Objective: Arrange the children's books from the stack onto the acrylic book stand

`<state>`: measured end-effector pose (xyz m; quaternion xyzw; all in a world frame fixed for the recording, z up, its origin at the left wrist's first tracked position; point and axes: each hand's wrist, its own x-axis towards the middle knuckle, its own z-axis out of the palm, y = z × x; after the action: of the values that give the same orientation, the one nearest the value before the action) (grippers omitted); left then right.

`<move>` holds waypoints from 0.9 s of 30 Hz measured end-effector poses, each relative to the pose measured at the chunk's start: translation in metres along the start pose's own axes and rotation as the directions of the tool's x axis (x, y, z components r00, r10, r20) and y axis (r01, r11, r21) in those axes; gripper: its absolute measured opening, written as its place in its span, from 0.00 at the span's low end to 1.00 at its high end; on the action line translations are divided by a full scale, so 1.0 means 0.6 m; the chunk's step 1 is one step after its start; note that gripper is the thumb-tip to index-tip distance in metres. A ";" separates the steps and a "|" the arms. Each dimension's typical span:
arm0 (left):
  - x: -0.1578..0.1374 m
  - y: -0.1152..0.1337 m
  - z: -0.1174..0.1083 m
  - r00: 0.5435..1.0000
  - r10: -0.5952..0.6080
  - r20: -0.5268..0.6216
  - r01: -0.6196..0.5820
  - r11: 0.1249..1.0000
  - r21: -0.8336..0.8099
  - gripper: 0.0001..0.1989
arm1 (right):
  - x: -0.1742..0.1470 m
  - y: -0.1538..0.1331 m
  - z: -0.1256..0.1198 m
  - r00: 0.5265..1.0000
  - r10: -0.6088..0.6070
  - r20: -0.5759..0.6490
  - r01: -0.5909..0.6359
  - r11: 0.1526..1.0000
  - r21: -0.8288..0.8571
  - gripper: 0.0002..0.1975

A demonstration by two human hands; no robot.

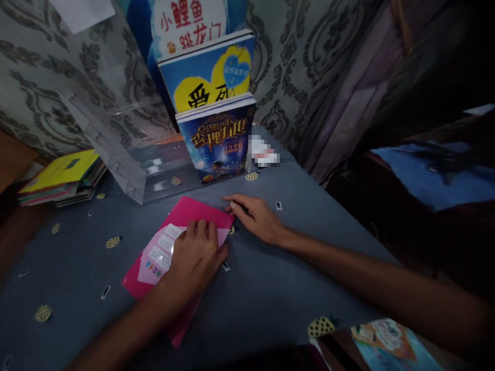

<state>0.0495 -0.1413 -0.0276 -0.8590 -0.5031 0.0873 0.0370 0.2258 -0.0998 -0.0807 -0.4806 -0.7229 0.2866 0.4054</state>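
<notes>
A pink book (192,208) lies at a slant on the table, with a pale panel of text and small coloured characters on its cover. My left hand (197,252) is over its right part, bent fingers on the cover and thumb at the right edge, closed on that side. My right hand (257,219) is beside the book's upper right corner, its index finger stretched out and thumb apart from it. Whether it touches the corner is hard to tell.
Behind stands a clear acrylic rack (126,178) holding several upright books, a dark blue one (222,141) in front. Stacked books with a yellow top (67,170) lie at left. The grey tablecloth (270,293) has pineapple prints. Another colourful book (386,340) is at lower right.
</notes>
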 end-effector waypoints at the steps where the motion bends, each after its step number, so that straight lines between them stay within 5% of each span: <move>1: 0.001 0.004 -0.001 1.000 -0.014 0.007 0.013 1.000 0.016 0.13 | -0.001 -0.001 -0.002 1.000 0.001 -0.002 -0.001 1.000 0.013 0.16; 12: -0.005 -0.024 0.027 0.956 0.129 -0.265 -0.140 0.990 -0.022 0.11 | 0.001 0.009 -0.009 0.995 0.058 -0.081 -0.038 0.973 0.229 0.15; 27: 0.004 -0.046 0.011 0.966 0.097 -0.238 -0.164 0.946 -0.279 0.14 | 0.000 0.014 -0.009 0.991 0.017 -0.131 0.018 0.966 0.259 0.14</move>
<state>0.0260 -0.1256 -0.0300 -0.8907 -0.4449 -0.0831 -0.0426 0.2345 -0.0967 -0.0846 -0.4410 -0.6508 0.3464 0.5118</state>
